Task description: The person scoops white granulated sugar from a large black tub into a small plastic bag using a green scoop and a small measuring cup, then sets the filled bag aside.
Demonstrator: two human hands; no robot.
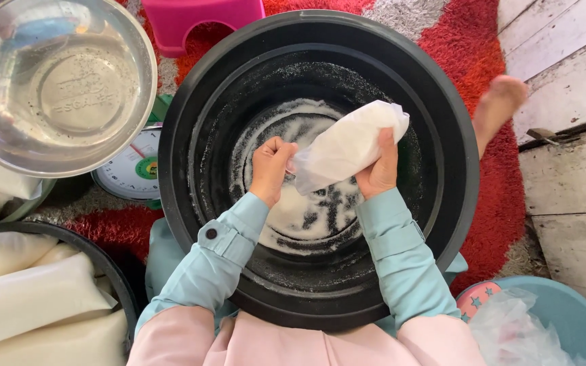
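Black tub (191,135) holds spilled white grains (306,220); right hand (379,166) grips a white bag (347,146) over it, left hand (270,166) pinches the bag's end.

We see a clear plastic bag (347,144) packed with white grains, tilted over a big round black tub (191,102), its open corner pointing down. White grains (300,207) lie in ringed patches on the tub's floor, with dark gaps between them.
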